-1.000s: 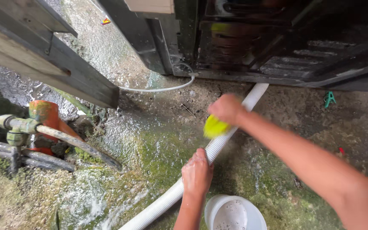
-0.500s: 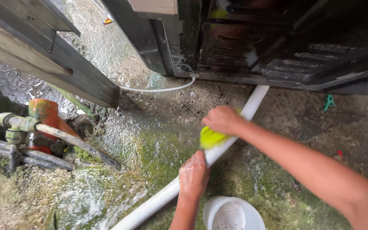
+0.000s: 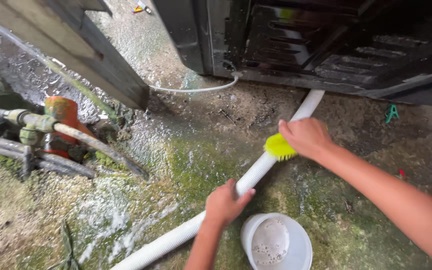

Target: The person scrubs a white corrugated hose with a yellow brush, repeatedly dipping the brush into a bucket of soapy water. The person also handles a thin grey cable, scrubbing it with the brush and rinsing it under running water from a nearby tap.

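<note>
A white ribbed hose (image 3: pixel 256 175) runs diagonally across the wet, mossy concrete floor, from under a dark machine down to the lower left. My right hand (image 3: pixel 306 137) grips a yellow-green brush (image 3: pixel 278 147) and presses its bristles on the hose. Lower down, my left hand (image 3: pixel 224 202) rests on the hose and pins it to the floor. A white bowl (image 3: pixel 276 242) with soapy water stands just right of my left wrist.
A dark machine body (image 3: pixel 326 40) fills the top right, with a thin white tube (image 3: pixel 196 90) curving from its base. Old pipes with an orange fitting (image 3: pixel 58 122) lie at the left. A wooden plank (image 3: pixel 91 60) leans at the upper left. A green clip (image 3: pixel 391 114) lies at the right.
The brush in my right hand has slid a little down the hose and back up. My left hand has stayed on the hose.
</note>
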